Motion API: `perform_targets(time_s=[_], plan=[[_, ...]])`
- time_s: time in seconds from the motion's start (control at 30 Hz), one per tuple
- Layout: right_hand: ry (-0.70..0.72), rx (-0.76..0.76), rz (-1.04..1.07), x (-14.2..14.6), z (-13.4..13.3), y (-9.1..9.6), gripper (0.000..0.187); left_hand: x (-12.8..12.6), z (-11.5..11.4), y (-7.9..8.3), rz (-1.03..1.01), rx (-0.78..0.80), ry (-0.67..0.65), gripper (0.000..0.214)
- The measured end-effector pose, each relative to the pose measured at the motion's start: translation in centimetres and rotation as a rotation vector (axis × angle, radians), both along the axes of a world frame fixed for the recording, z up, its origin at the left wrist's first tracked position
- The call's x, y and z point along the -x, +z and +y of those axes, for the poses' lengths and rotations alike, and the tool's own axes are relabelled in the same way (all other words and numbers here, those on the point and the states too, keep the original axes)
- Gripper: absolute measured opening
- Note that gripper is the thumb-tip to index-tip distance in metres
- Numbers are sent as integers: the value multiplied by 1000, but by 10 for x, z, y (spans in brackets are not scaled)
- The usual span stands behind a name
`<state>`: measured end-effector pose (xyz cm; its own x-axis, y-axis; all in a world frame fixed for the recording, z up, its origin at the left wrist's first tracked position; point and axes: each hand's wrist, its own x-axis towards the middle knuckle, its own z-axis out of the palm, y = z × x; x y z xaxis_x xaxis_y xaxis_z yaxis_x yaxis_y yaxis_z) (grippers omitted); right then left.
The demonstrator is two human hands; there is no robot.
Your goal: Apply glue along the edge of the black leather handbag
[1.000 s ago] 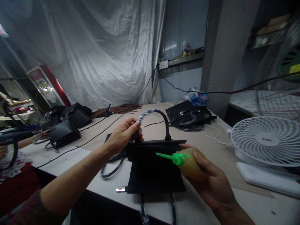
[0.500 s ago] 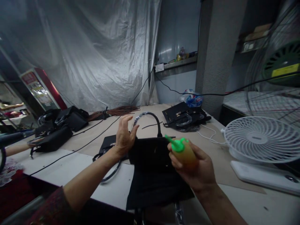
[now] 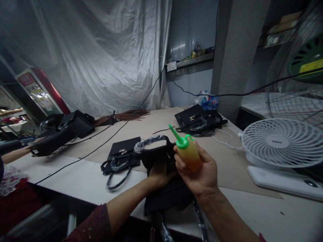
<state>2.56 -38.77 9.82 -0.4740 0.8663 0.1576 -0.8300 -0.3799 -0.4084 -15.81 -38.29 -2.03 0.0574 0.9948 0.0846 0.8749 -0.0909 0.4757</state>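
Observation:
A squeeze bottle [image 3: 190,156] with amber contents and a green nozzle is in my right hand [image 3: 202,171], whose fingers wrap round it. The nozzle points up and to the left. Just below stands a black handbag [image 3: 166,198] at the table edge, its upper handle partly wrapped in clear plastic. My left hand [image 3: 160,176] reaches into the bag's dark upper part, and its fingers are hidden there. More plastic-wrapped handle parts hang at the bag's lower end. Left of it lies another black handbag [image 3: 123,151] with a metal clasp and a wrapped handle.
More black handbags [image 3: 199,119] lie at the back right, and others [image 3: 73,126] at the left near another person's arm [image 3: 15,155]. A bundle of brown cords [image 3: 131,115] lies at the back. A white fan [image 3: 276,143] stands right; a black cable [image 3: 96,149] crosses the table.
My left hand has moved from beside the upright handle down into the bag. The handle has tipped lower to the left. The bottle has shifted slightly left and up, still in my right hand.

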Motion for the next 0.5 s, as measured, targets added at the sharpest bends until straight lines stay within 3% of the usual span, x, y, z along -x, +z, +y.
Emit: perform_targets(time_s=[0.23, 0.5], plan=[[20, 59, -12, 5, 4, -1, 31, 6, 14, -13, -5, 39, 72, 36], [24, -21, -5, -4, 3, 4, 25, -1, 12, -14, -90, -88, 70, 32]])
